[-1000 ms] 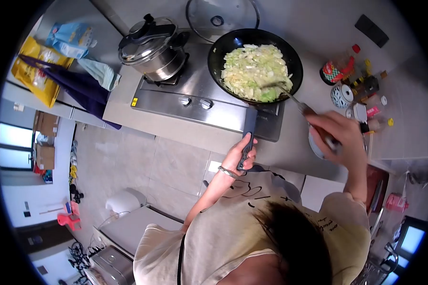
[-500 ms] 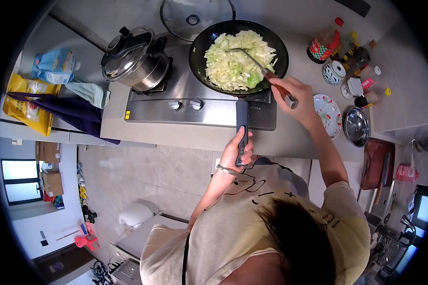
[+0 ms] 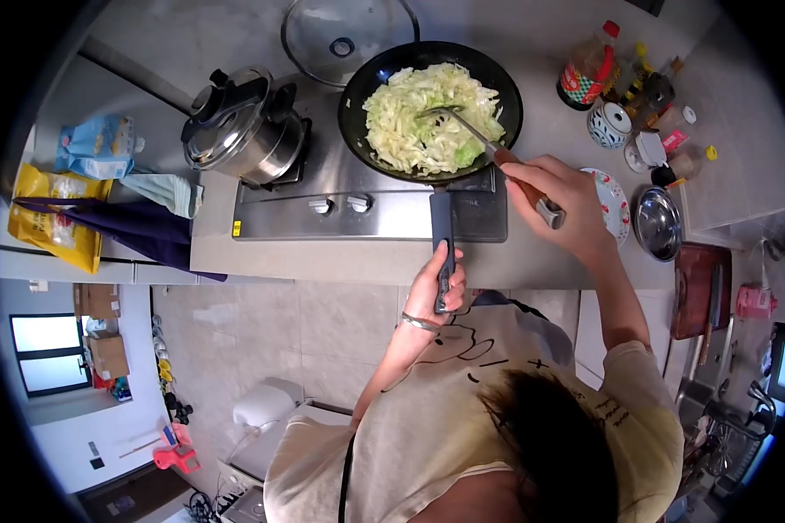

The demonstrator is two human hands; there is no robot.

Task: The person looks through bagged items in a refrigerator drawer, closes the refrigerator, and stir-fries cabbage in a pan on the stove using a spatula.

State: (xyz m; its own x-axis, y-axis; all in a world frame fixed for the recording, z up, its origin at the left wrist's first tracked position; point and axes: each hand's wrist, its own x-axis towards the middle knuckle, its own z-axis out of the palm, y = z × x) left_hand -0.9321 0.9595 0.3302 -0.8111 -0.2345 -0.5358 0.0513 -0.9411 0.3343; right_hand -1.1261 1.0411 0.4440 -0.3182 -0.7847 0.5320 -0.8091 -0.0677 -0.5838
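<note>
My left hand (image 3: 432,283) is closed around the dark handle of a black wok (image 3: 351,118), which sits on the right side of the stove. Chopped cabbage (image 3: 406,126), pale green and white, fills much of the wok. In my right hand (image 3: 569,202) is a spatula (image 3: 474,133) with a wooden grip and a metal shaft. Its slotted head rests among the cabbage, partly covered by the shreds. Right of the wok, a floral plate (image 3: 615,205) lies partly hidden behind my right hand.
A pressure cooker (image 3: 240,131) stands on the left of the steel stove (image 3: 279,222). Behind the wok is a glass lid (image 3: 318,35). Several bottles (image 3: 589,70), a patterned jar (image 3: 609,126) and a metal bowl (image 3: 657,225) line the right side.
The view has shifted slightly. My right hand has moved a little right and down with the spatula, and the cabbage has been stirred. My left hand keeps its hold on the wok handle.
</note>
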